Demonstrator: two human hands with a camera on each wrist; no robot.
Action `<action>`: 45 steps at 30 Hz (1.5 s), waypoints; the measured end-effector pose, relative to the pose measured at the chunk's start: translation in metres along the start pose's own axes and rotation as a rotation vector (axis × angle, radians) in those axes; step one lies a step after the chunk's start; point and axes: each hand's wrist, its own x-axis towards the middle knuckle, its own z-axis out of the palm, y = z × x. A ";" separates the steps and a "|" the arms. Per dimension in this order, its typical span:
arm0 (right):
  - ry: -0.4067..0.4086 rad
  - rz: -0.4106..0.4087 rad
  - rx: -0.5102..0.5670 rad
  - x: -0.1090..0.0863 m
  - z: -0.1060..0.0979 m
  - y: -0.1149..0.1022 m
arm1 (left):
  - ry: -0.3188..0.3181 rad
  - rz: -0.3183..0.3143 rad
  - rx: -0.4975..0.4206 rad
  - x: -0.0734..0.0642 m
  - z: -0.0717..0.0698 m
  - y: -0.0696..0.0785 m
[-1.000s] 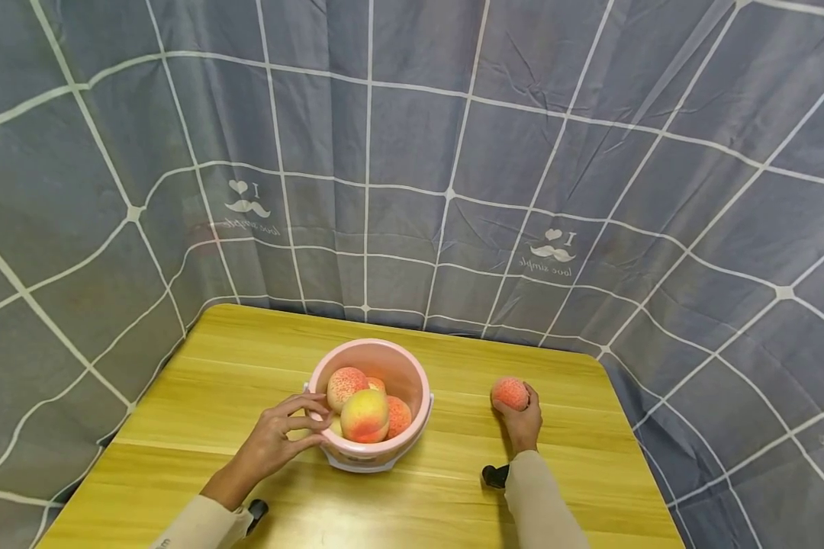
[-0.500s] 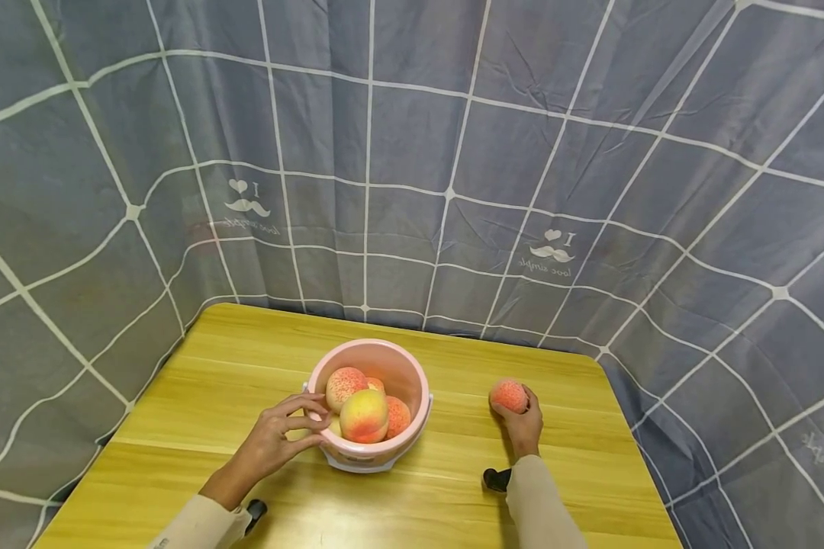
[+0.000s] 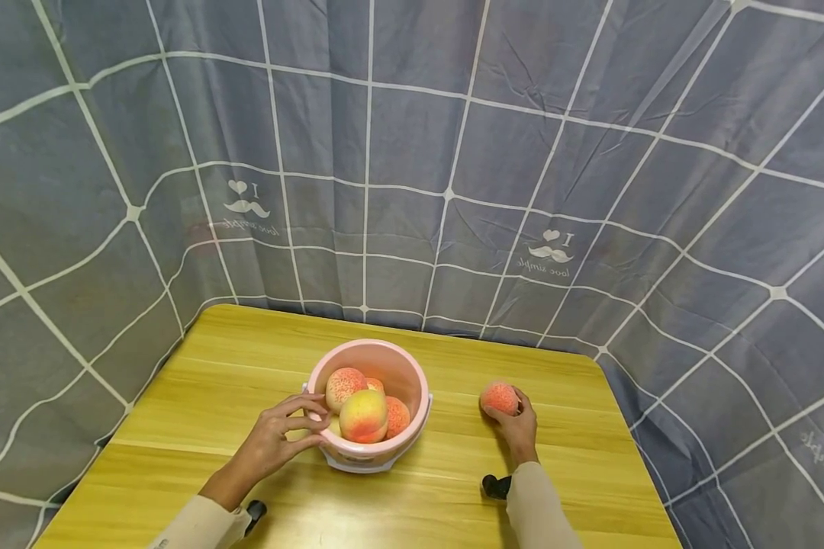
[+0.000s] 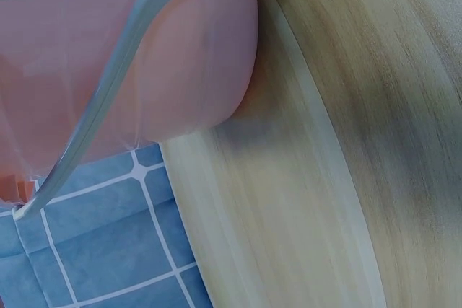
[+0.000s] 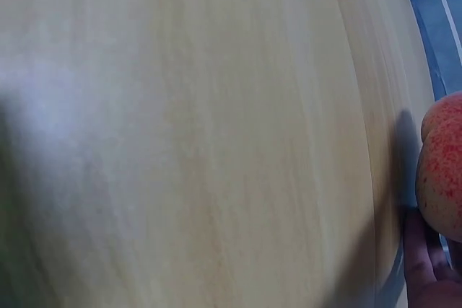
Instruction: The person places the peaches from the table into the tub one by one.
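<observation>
A pink bucket (image 3: 417, 372) stands at the middle of the table, with several peaches inside; a yellow-and-red peach (image 3: 364, 417) lies on top. My left hand (image 3: 275, 435) holds the bucket's left rim, thumb outside and fingers over the edge. In the left wrist view the bucket's pink wall (image 4: 195, 55) and pale handle (image 4: 108, 91) show, the hand itself out of frame. To the right of the bucket, my right hand (image 3: 519, 431) grips a reddish peach (image 3: 500, 398), low over the table. The right wrist view catches that peach (image 5: 444, 171) at its right edge, beside the fingers.
The yellow wood-grain table (image 3: 247, 343) reaches back to a grey curtain (image 3: 412, 152) with white grid lines, which surrounds it on the left, back and right. Dark wrist mounts (image 3: 497, 486) stick out from the sleeves.
My right hand has shifted slightly left and toward me with the peach. The left hand and the bucket stay where they were.
</observation>
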 end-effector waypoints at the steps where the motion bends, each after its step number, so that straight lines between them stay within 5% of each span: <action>1: -0.004 -0.003 0.000 -0.001 0.000 0.000 | 0.002 0.004 0.004 0.000 0.000 0.000; 16: -0.107 -0.056 0.013 -0.012 0.000 -0.011 | 0.014 0.014 0.004 0.001 0.001 0.000; 45: -0.198 -0.144 0.091 -0.035 0.020 -0.079 | 0.018 0.023 -0.005 0.001 0.001 0.001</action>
